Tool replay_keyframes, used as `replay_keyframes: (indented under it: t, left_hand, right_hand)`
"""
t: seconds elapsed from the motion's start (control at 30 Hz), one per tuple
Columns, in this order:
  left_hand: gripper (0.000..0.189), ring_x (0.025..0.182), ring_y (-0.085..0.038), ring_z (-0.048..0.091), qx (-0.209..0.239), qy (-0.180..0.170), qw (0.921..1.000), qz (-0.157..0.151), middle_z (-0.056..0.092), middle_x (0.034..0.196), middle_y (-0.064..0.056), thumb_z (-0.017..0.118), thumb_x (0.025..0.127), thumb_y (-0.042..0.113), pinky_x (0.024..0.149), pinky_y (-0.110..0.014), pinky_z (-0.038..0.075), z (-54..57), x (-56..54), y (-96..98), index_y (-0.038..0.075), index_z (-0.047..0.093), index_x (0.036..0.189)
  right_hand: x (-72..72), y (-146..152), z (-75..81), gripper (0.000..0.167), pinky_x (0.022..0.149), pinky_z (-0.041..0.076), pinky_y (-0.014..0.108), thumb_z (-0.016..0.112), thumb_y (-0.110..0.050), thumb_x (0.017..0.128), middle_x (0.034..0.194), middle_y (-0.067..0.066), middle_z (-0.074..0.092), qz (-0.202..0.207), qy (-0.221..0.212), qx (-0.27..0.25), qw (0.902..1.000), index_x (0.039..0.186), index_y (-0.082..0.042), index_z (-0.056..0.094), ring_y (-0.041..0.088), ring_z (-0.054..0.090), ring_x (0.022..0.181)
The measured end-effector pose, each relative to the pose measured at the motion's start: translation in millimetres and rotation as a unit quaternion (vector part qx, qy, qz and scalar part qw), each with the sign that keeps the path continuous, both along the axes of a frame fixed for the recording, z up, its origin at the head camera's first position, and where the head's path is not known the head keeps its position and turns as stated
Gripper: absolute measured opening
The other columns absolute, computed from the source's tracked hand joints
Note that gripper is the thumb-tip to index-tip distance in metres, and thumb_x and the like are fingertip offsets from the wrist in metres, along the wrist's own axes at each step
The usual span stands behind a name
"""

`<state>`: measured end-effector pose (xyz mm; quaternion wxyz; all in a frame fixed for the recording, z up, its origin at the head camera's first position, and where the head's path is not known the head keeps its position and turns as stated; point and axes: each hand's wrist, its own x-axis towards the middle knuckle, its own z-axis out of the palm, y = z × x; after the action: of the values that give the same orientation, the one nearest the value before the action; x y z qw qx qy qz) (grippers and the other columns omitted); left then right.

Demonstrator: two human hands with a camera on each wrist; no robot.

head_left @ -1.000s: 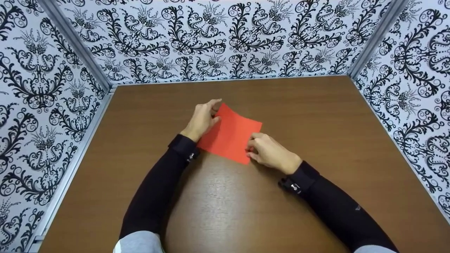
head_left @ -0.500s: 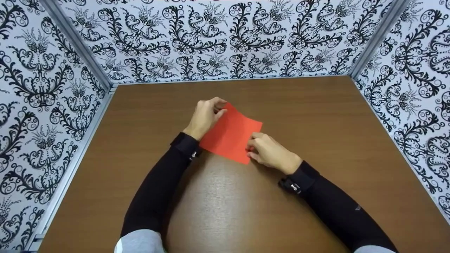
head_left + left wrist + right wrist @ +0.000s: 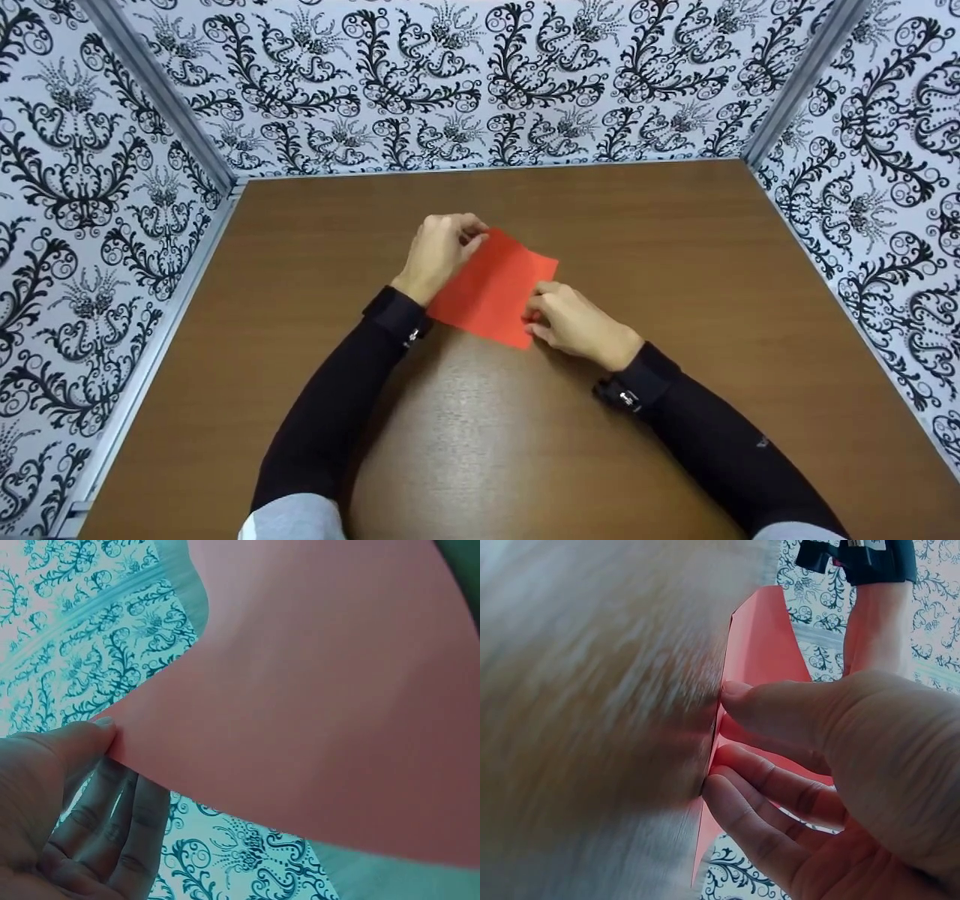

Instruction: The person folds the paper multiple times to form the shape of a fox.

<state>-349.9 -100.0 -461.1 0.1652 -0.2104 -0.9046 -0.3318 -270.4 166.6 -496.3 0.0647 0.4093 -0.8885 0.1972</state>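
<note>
A square sheet of red paper [image 3: 495, 289] lies partly on the table, its far left side lifted and bent over. My left hand [image 3: 436, 251] pinches the far left corner between thumb and forefinger; in the left wrist view the thumb [image 3: 94, 736] is on the corner, with the other fingers behind and below the sheet. At the right edge of the paper, my right hand [image 3: 574, 322] presses it down with the tips of thumb and fingers. The right wrist view shows that thumb [image 3: 780, 709] and the fingertips spread along the edge at the tabletop, part of the forefinger hidden.
The brown wooden table [image 3: 645, 225] extends around both hands. Patterned black-and-white panels [image 3: 465, 82] enclose its back and sides, with grey metal posts [image 3: 161, 94] at the corners. Black sleeves with wrist straps [image 3: 394, 311] cover both forearms.
My left hand first took hold of the far left corner, then carried it slightly right and toward me, bending the sheet more. The right hand has stayed in place on the right edge.
</note>
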Motion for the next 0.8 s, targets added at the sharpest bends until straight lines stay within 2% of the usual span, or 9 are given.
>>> replay_keyframes:
  t: [0.4, 0.6, 0.8]
  left_hand:
    - [0.011, 0.095, -0.021, 0.087, -0.024, 0.043, 0.9982, -0.034, 0.090, 0.109, -0.006, 0.083, 0.110, 0.019, 0.087, -0.036, 0.072, 2.9, 27.9, 3.2, 0.013, 0.091, 0.115]
    - [0.012, 0.093, -0.023, 0.087, -0.032, 0.049, 0.9969, -0.052, 0.089, 0.107, -0.008, 0.082, 0.111, 0.018, 0.085, -0.038, 0.072, 3.4, 40.7, 6.2, 0.012, 0.091, 0.116]
    - [0.012, 0.093, -0.023, 0.087, -0.060, 0.052, 0.9951, -0.060, 0.088, 0.105, -0.007, 0.083, 0.110, 0.019, 0.084, -0.040, 0.073, 2.7, 52.0, 8.0, 0.012, 0.091, 0.115]
  right_hand:
    - [-0.3, -2, 2.4, 0.004, 0.089, 0.068, 0.048, 0.090, -0.006, 0.100, 0.102, 0.011, 0.077, 0.002, -0.003, -0.006, 1.0000, 0.100, -0.006, 0.086, 0.030, 0.077, 0.094]
    - [-0.5, -1, 0.5, 0.007, 0.087, 0.067, 0.047, 0.091, -0.003, 0.098, 0.100, 0.010, 0.076, 0.005, -0.004, -0.009, 0.9999, 0.096, -0.007, 0.085, 0.027, 0.075, 0.092]
    - [-1.4, -1, -0.2, 0.010, 0.086, 0.067, 0.046, 0.091, -0.002, 0.097, 0.102, 0.010, 0.075, 0.004, -0.015, -0.015, 0.9998, 0.093, -0.007, 0.084, 0.026, 0.075, 0.094]
